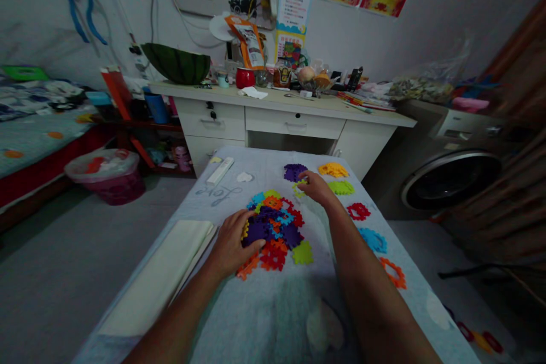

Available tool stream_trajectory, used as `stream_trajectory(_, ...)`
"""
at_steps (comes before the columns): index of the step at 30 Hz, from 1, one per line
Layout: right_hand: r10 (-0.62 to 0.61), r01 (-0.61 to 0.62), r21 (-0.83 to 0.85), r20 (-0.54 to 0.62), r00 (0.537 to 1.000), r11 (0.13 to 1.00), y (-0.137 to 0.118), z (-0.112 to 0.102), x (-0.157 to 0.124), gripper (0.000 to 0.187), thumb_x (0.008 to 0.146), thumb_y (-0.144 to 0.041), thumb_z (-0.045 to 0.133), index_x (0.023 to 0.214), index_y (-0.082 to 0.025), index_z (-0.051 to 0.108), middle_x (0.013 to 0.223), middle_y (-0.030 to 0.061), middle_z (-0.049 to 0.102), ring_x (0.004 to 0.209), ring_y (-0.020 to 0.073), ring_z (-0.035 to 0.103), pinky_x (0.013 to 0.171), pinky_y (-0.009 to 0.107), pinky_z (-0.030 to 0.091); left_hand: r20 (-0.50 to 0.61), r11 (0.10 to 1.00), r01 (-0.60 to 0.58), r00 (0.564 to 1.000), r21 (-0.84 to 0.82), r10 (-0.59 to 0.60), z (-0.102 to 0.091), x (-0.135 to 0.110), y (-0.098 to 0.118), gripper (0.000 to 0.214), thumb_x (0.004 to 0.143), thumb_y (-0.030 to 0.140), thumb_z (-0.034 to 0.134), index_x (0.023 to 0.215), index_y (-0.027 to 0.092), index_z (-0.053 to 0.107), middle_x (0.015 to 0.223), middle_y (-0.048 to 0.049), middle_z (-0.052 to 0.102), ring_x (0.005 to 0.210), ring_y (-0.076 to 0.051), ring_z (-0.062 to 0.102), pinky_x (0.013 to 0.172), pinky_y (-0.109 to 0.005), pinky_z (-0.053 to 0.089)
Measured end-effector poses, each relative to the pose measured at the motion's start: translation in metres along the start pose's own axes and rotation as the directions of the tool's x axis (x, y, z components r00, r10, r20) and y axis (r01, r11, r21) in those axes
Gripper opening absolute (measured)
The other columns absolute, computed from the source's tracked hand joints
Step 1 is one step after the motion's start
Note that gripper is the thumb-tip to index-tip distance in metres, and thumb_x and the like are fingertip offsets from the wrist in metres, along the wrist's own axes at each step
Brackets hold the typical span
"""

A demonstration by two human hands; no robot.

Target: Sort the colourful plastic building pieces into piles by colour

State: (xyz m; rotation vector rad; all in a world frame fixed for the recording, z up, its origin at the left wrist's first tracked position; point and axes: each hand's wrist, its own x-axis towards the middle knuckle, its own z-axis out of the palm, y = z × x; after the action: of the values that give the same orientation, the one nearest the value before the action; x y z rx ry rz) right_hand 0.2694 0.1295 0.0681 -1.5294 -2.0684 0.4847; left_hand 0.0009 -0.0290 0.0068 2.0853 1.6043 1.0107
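Table (264, 318), covered in a pale blue-grey cloth, nearest the camera; 2 bare forearms reach out over it. Left hand (232, 244): palm down at the near left edge of the heap of toothed pieces (277, 227), fingers slightly apart and laid flat on a purple piece (257, 232), not closed round it. Right hand (318, 187): beyond the heap, fingers curled together on a pale green piece (300, 187); whether the piece is lifted cannot be told. The heap is mixed in colour and lies mid-table between the 2 hands. 6 small sorted groups curve round its far and right side: purple (294, 172), yellow (333, 169), green (341, 187), red (358, 211), blue (373, 239), orange (393, 273). Cream folded sheet (162, 273) along the left edge; white box (220, 170) at the far left corner. Beyond: white desk (290, 119) with half watermelon (177, 62); washing machine (452, 182) right; pink bin (106, 176) left.
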Motion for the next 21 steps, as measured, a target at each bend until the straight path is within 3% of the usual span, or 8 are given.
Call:
stream_trajectory(4,0.172,-0.179,-0.092,-0.084,0.982,0.979,0.034,-0.025,-0.003,0.026,0.073,-0.019,0.068,0.099,-0.017,0.065,0.073,-0.0011,0.063,0.063,0.0123,0.055,0.064,0.024,0.041,-0.013,1.0,-0.005,1.0,-0.009,0.005,0.0,0.001,0.0,0.06,0.074,0.047,0.068,0.127,0.023,0.055,0.132,-0.0124,0.056,0.124,-0.033,0.05,0.106,-0.052,0.039)
stream_trajectory(7,0.179,-0.189,-0.23,-0.066,0.982,0.955,0.056,-0.044,-0.004,0.017,0.074,-0.015,0.066,0.091,-0.016,0.068,0.082,0.0034,0.067,0.071,0.0137,0.058,0.067,0.024,0.041,-0.022,1.0,-0.01,1.0,-0.006,0.01,0.0,0.001,0.0,0.06,0.074,0.048,0.068,0.127,0.023,0.055,0.132,-0.0122,0.056,0.124,-0.033,0.05,0.106,-0.052,0.04)
stream_trajectory(10,0.155,-0.151,-0.356,-0.019,0.988,0.922,0.071,-0.057,-0.003,0.021,0.077,-0.009,0.06,0.093,-0.015,0.071,0.09,0.0071,0.071,0.078,0.0159,0.061,0.071,0.025,0.042,-0.016,1.0,-0.018,1.0,0.007,0.018,0.0,0.001,0.0,0.059,0.074,0.048,0.067,0.126,0.023,0.055,0.131,-0.0121,0.057,0.123,-0.033,0.051,0.105,-0.052,0.04)
stream_trajectory(15,0.121,-0.067,-0.447,0.095,0.988,0.892,0.079,-0.06,-0.004,0.031,0.078,-0.004,0.054,0.097,-0.018,0.074,0.099,0.0082,0.072,0.09,0.0178,0.063,0.082,0.026,0.044,-0.022,1.0,-0.022,1.0,0.021,0.023,0.001,0.001,-0.001,0.059,0.074,0.048,0.067,0.126,0.022,0.055,0.129,-0.0118,0.058,0.121,-0.032,0.053,0.104,-0.051,0.042)
stream_trajectory(21,0.15,-0.164,-0.569,-0.072,0.986,0.806,0.082,-0.056,-0.016,0.044,0.082,-0.006,0.052,0.121,-0.019,0.067,0.118,0.016,0.062,0.104,0.0242,0.059,0.088,0.032,0.043,-0.023,1.0,-0.025,0.999,0.018,0.025,0.0,0.001,0.0,0.058,0.075,0.049,0.066,0.125,0.022,0.056,0.129,-0.0116,0.058,0.122,-0.032,0.053,0.104,-0.05,0.042)
